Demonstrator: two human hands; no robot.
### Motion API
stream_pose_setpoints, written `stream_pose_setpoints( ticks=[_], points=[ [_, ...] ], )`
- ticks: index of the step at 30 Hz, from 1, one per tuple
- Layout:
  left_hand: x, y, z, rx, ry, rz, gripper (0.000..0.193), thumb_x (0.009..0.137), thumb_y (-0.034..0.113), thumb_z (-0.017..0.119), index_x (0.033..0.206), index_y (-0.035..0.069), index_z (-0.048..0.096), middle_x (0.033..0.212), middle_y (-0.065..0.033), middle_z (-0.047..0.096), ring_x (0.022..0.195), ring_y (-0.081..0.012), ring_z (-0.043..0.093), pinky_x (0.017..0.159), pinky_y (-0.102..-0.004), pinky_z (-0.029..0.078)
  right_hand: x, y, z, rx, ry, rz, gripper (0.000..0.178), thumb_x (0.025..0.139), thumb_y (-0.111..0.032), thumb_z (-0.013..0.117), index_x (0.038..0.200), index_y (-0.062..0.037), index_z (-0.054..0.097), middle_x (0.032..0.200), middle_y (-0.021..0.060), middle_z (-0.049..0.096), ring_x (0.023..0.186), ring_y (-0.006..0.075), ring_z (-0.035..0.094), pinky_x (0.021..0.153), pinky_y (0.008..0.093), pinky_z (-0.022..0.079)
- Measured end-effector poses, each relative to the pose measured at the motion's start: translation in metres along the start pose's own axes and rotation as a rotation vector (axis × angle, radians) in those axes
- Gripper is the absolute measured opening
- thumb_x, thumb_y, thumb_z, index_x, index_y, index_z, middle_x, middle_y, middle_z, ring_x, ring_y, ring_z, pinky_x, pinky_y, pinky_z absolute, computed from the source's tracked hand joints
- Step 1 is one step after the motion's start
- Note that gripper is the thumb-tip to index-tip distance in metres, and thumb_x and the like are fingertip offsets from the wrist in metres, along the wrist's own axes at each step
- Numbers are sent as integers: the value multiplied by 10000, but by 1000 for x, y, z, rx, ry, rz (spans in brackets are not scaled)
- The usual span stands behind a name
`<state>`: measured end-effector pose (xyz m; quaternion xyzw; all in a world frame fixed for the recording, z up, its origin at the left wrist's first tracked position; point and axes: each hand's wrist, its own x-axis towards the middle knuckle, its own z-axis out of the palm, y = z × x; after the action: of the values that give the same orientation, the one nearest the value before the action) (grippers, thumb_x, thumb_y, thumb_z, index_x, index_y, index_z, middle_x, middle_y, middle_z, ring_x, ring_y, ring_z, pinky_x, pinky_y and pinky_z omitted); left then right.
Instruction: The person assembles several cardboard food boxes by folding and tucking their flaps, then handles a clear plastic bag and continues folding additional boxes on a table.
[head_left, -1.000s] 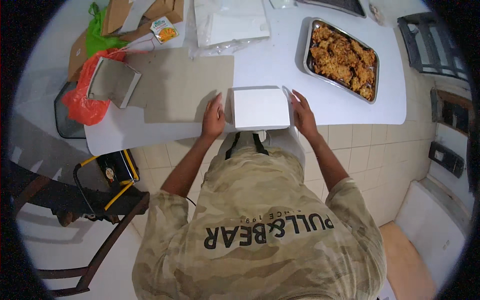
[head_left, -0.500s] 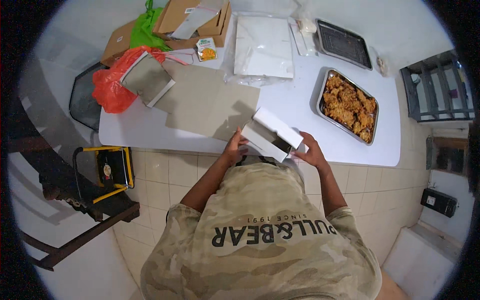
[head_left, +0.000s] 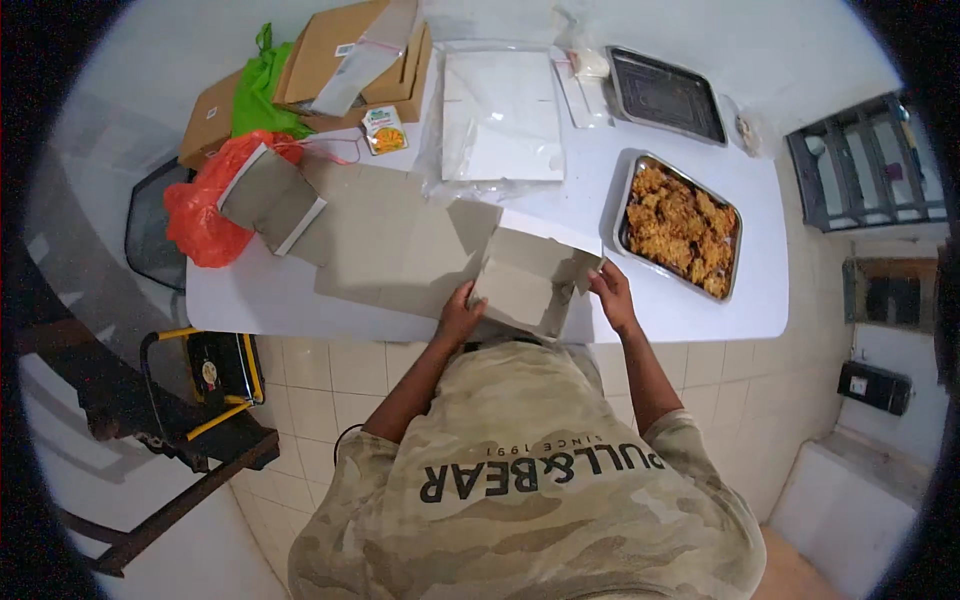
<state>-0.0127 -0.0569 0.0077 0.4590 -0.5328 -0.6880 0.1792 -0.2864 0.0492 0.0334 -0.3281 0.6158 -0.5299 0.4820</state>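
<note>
A small cardboard box (head_left: 522,278), white outside and grey inside, is between my hands at the table's near edge, its open side facing up toward me. My left hand (head_left: 460,316) closes on the box's left wall, fingers bent over the edge. On the other side, my right hand (head_left: 612,296) pinches the upright right wall near its far corner. Beneath and left of the box lie flat grey cardboard sheets (head_left: 375,235). Another partly folded grey cardboard piece (head_left: 272,200) rests at the left against a red plastic bag (head_left: 205,215).
To the right stands a metal tray (head_left: 735,215) of fried brown food, with a dark tray (head_left: 668,95) behind. White sheets in clear plastic (head_left: 503,118) lie at the back. Brown cartons (head_left: 345,65), a green bag (head_left: 265,90) and a small packet (head_left: 384,130) sit back left.
The box has turned from a tilted, side-on position so that its inside now faces up. Both hands still hold it. The whole view has shifted slightly.
</note>
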Motion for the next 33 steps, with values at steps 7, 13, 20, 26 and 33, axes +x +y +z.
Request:
stream_pose_setpoints(
  ticks=[7, 13, 20, 26, 33],
  points=[
    [16, 45, -3, 558, -330, 1, 358, 814, 300, 550, 1062, 44, 520, 971, -128, 571, 912, -221, 537, 805, -326, 414, 46, 6, -16, 19, 139, -13, 368, 866, -287, 497, 1069, 20, 502, 1008, 74, 557, 942, 145, 500, 804, 284, 405],
    [99, 98, -112, 422, 448, 96, 216, 830, 233, 522, 899, 34, 568, 767, -66, 584, 744, -152, 527, 710, -317, 421, 47, -12, -3, -194, 95, -17, 237, 878, -228, 477, 977, -23, 539, 823, -25, 496, 779, 83, 428, 701, 235, 362],
    [157, 210, -201, 1121, 656, 546, 309, 690, 112, 642, 992, 102, 581, 1098, -99, 501, 986, -302, 481, 861, -382, 374, 40, 12, 5, -120, 84, 111, 374, 870, -281, 491, 1108, 7, 515, 962, 70, 581, 861, 127, 505, 773, 273, 409],
    [177, 227, -241, 1192, 255, 713, 199, 729, 46, 559, 924, 60, 599, 917, -122, 569, 854, -294, 546, 762, -373, 434, 45, 6, 7, -94, 73, 222, 381, 871, -298, 488, 1087, 13, 532, 950, 57, 584, 884, 120, 503, 798, 261, 389],
    [192, 231, -242, 1248, 308, 746, 116, 765, 93, 516, 821, 14, 581, 842, -129, 568, 792, -306, 549, 708, -381, 442, 46, 21, 4, -196, 140, 153, 343, 864, -287, 502, 1001, 23, 561, 802, 44, 579, 721, 97, 492, 661, 245, 407]
  ],
)
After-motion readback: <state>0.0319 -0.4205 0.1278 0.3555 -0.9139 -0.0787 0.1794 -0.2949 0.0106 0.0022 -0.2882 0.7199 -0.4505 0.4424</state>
